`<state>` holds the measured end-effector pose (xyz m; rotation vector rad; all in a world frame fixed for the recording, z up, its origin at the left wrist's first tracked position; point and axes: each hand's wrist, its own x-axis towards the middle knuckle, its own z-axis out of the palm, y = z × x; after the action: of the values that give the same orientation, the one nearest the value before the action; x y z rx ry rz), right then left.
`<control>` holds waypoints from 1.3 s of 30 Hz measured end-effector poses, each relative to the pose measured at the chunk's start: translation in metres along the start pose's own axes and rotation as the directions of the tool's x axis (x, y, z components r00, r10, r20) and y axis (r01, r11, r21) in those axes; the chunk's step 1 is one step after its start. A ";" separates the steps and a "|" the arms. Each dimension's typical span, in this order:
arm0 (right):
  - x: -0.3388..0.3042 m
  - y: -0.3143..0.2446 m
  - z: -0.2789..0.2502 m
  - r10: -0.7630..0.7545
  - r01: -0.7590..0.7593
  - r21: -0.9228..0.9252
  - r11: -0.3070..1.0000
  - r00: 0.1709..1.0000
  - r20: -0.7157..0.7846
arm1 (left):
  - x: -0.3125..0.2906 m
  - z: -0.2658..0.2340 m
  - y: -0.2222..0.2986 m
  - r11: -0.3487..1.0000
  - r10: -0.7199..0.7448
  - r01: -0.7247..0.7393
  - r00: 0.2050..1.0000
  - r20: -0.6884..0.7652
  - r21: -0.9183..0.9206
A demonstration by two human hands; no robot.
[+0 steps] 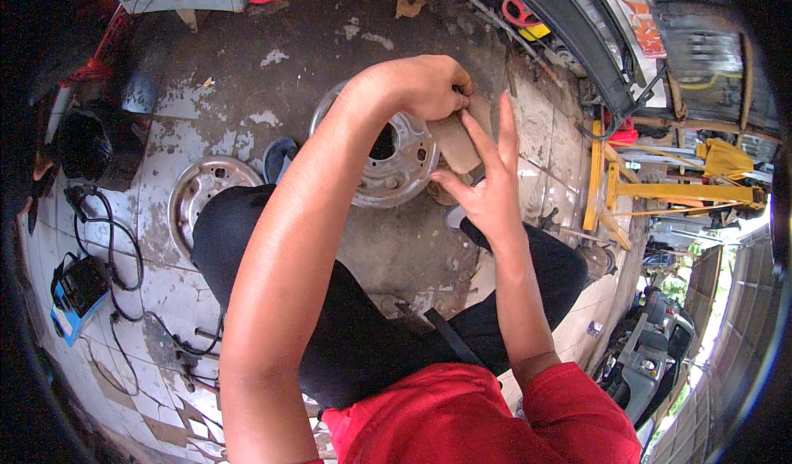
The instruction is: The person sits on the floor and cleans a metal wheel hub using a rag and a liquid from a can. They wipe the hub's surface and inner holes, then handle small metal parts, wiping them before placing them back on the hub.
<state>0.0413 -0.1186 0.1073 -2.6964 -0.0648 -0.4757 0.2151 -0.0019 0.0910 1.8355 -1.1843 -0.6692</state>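
Note:
A silver steel wheel rim (400, 185) lies on the floor between my knees, partly covered by my left forearm. Over its far right side, my left hand (425, 89) is closed with its fingers curled in a pinch; whatever they hold is too small or hidden to name. My right hand (493, 188) is beside the rim's right edge with fingers and thumb spread. One of its fingertips reaches close to the left fingertips. Under and between both hands is a flat tan piece (462, 146), like cardboard or a worn sheet; I cannot tell whether it is held.
A second wheel rim (186, 196) lies by my left knee. Further left are a dark bucket (87, 146) and a black device (82, 282) with looping cables. A yellow metal frame (685, 192) and a black car bumper (569, 18) stand at right, a grey bumper (656, 353) nearer.

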 end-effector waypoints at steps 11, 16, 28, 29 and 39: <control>-0.020 0.032 0.060 0.251 -0.249 0.048 0.967 0.967 -0.041 | 0.004 -0.009 0.001 0.977 -0.205 0.172 0.926 -0.316 -0.129; -0.056 0.029 0.150 0.190 -0.251 0.312 0.916 0.958 0.213 | 0.006 -0.022 0.002 0.969 -0.146 -0.041 0.702 -0.697 -0.244; -0.054 0.033 0.252 0.201 -0.193 -0.058 0.979 0.907 0.370 | 0.004 -0.015 -0.006 0.970 0.044 0.160 0.624 -0.780 0.183; -0.056 0.028 0.253 0.192 -0.174 -0.082 0.981 0.898 0.396 | 0.001 -0.015 -0.007 0.964 0.040 0.173 0.656 -0.754 0.203; -0.046 0.051 0.265 0.284 -0.174 -0.287 0.942 0.868 0.408 | 0.003 -0.008 -0.005 0.931 0.043 0.169 0.830 -0.556 0.325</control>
<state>0.0885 -0.0602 -0.1564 -2.9459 0.2023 0.2311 0.2245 -0.0009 0.0908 2.1796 -0.8841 0.0865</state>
